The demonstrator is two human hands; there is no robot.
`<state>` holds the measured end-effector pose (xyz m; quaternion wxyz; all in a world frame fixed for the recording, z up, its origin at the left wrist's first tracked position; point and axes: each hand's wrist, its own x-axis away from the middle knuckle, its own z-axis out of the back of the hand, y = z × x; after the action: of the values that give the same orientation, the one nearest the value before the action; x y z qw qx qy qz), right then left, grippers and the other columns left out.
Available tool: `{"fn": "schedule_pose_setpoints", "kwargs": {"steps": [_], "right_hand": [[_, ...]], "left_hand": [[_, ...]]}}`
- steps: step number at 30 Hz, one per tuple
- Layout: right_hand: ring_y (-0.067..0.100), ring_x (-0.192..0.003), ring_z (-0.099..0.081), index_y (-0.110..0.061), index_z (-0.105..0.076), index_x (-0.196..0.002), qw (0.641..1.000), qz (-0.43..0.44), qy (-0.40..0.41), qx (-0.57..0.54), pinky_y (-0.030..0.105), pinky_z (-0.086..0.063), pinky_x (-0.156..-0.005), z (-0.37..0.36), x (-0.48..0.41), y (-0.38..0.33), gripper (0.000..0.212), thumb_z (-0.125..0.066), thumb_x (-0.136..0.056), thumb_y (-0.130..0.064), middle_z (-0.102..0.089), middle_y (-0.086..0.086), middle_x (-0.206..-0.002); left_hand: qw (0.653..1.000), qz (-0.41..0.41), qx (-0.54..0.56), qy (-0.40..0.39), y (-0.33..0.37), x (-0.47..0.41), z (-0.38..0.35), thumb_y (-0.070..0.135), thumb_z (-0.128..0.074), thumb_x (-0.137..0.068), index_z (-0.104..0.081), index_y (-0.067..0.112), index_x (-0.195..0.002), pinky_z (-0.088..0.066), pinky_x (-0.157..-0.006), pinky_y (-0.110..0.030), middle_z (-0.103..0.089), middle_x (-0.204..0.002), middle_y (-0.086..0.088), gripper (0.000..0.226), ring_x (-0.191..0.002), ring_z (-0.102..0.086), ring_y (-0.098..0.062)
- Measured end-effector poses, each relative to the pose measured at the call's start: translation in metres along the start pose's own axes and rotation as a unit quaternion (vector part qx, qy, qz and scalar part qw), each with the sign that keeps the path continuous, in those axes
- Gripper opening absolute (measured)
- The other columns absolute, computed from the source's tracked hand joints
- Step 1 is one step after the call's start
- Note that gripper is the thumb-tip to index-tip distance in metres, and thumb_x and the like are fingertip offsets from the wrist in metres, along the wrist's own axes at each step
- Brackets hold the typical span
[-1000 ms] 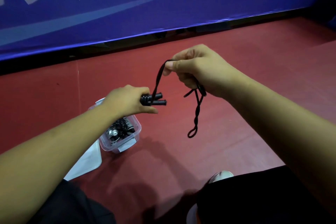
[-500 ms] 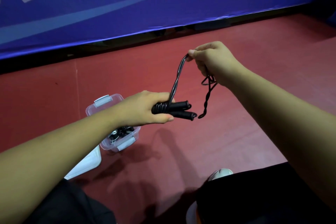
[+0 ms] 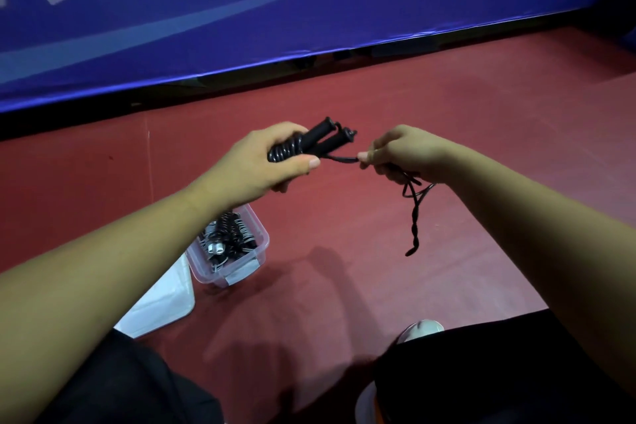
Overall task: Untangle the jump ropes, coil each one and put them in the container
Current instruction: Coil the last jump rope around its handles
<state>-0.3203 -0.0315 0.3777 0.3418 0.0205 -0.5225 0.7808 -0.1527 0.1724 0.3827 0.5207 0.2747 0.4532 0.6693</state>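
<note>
Blue banner (image 3: 309, 10) across the far side, red floor (image 3: 378, 286) below it.

Clear container (image 3: 264, 240) on the floor, near left, partly under my left forearm. A coiled rope (image 3: 227, 237) already lies inside. White lid (image 3: 161, 306) lies flat just beside it, nearer me.

Left grip (image 3: 261, 165) closed round the black rope (image 3: 285, 151). Both handles (image 3: 327, 138) are bunched side by side, with turns of cord wound round their near ends. Their long axis runs from my palm toward the far right, caps pointing that way.

Right grip (image 3: 402, 155) pinches the cord just right of the left one. A short taut span joins the two, lying left to right. The loose tail (image 3: 414, 227) hangs down from my right palm, doubled and twisted on itself.

Judgement: the next wrap goes across the handles' axis, so the right grip, which has the free cord, must circle the left. The twist in the tail may kink the last turns. The container sits below and near-left of the bundle, and the left grip is nearer to it.
</note>
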Motion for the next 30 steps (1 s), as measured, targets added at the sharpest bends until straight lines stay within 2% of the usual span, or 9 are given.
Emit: {"fn": "schedule_pose_setpoints", "kwargs": {"steps": [3, 6, 8, 13, 15, 20, 24, 27, 30], "right_hand": [[0.015, -0.047, -0.044, -0.001, -0.062, -0.082, 0.995, -0.005, -0.097, 0.004, 0.025, -0.036, -0.045, -0.005, 0.009, -0.003, 0.018, -0.067, -0.094, -0.013, -0.050, 0.004, -0.061], [0.015, -0.046, -0.045, -0.004, -0.056, -0.080, 0.992, 0.026, -0.119, 0.025, 0.024, -0.039, -0.047, -0.016, 0.017, -0.015, 0.015, -0.065, -0.093, -0.004, -0.048, 0.002, -0.059], [0.017, -0.048, -0.047, 0.003, -0.060, -0.094, 0.991, 0.052, -0.124, 0.003, 0.025, -0.041, -0.047, -0.022, 0.022, -0.024, 0.007, -0.061, -0.094, -0.003, -0.048, 0.005, -0.066], [0.020, -0.052, -0.052, 0.012, -0.060, -0.110, 0.986, 0.052, -0.153, 0.028, 0.029, -0.042, -0.051, -0.029, 0.032, -0.036, 0.019, -0.057, -0.094, 0.002, -0.057, 0.008, -0.071], [0.019, -0.047, -0.046, 0.013, -0.061, -0.109, 0.986, 0.049, -0.156, 0.028, 0.029, -0.035, -0.049, -0.028, 0.038, -0.039, 0.020, -0.054, -0.094, 0.003, -0.055, 0.008, -0.068], [0.015, -0.047, -0.027, 0.006, -0.064, -0.101, 0.982, 0.072, -0.170, -0.035, 0.023, -0.023, -0.043, -0.025, 0.052, -0.054, 0.017, -0.049, -0.098, -0.001, -0.036, 0.004, -0.059], [0.016, -0.049, -0.024, 0.007, -0.066, -0.092, 0.983, 0.137, -0.122, 0.021, 0.022, -0.022, -0.043, -0.031, 0.062, -0.065, 0.019, -0.060, -0.097, -0.010, -0.030, 0.003, -0.057], [0.016, -0.048, -0.024, 0.007, -0.067, -0.088, 0.981, 0.171, -0.092, 0.015, 0.022, -0.021, -0.044, -0.031, 0.064, -0.069, 0.019, -0.063, -0.095, -0.010, -0.031, 0.003, -0.054], [0.016, -0.044, -0.025, 0.007, -0.068, -0.087, 0.978, 0.192, -0.079, 0.018, 0.021, -0.022, -0.043, -0.030, 0.067, -0.073, 0.019, -0.062, -0.096, -0.009, -0.033, 0.002, -0.050]], "left_hand": [[0.995, 0.043, 0.025, 0.082, -0.007, -0.013, 0.016, 0.020, -0.071, -0.090, -0.062, 0.017, -0.105, -0.046, -0.046, -0.020, -0.064, -0.075, -0.003, 0.018, -0.052, -0.056, -0.014], [0.981, 0.099, 0.055, 0.155, -0.021, -0.024, 0.038, 0.023, -0.067, -0.093, -0.056, 0.018, -0.104, -0.040, -0.039, -0.018, -0.064, -0.076, -0.003, 0.016, -0.044, -0.056, -0.013], [0.974, 0.140, 0.064, 0.164, -0.031, -0.026, 0.048, 0.025, -0.067, -0.093, -0.055, 0.016, -0.104, -0.042, -0.038, -0.019, -0.064, -0.079, -0.006, 0.019, -0.042, -0.057, -0.013], [0.962, 0.194, 0.054, 0.182, -0.041, -0.027, 0.061, 0.026, -0.070, -0.090, -0.053, 0.015, -0.104, -0.046, -0.039, -0.021, -0.064, -0.087, -0.011, 0.024, -0.049, -0.062, -0.019], [0.961, 0.190, -0.036, 0.198, -0.045, -0.027, 0.066, 0.025, -0.076, -0.085, -0.052, 0.012, -0.107, -0.045, -0.042, -0.023, -0.064, -0.086, -0.009, 0.035, -0.055, -0.063, -0.020], [0.954, 0.146, -0.194, 0.174, -0.055, -0.026, 0.066, 0.026, -0.081, -0.079, -0.054, 0.016, -0.104, -0.046, -0.059, -0.028, -0.066, -0.090, -0.008, 0.038, -0.067, -0.066, -0.026], [0.934, 0.099, -0.307, 0.154, -0.055, -0.025, 0.060, 0.027, -0.076, -0.081, -0.058, 0.022, -0.108, -0.047, -0.074, -0.036, -0.065, -0.092, -0.008, 0.032, -0.085, -0.060, -0.030], [0.927, 0.084, -0.341, 0.132, -0.059, -0.025, 0.054, 0.029, -0.074, -0.080, -0.061, 0.023, -0.103, -0.051, -0.074, -0.038, -0.066, -0.086, -0.008, 0.027, -0.084, -0.062, -0.031], [0.919, 0.113, -0.371, 0.066, -0.061, -0.023, 0.043, 0.047, -0.076, -0.074, -0.058, 0.027, -0.091, -0.053, -0.070, -0.037, -0.064, -0.077, -0.002, 0.032, -0.079, -0.063, -0.029]]}}
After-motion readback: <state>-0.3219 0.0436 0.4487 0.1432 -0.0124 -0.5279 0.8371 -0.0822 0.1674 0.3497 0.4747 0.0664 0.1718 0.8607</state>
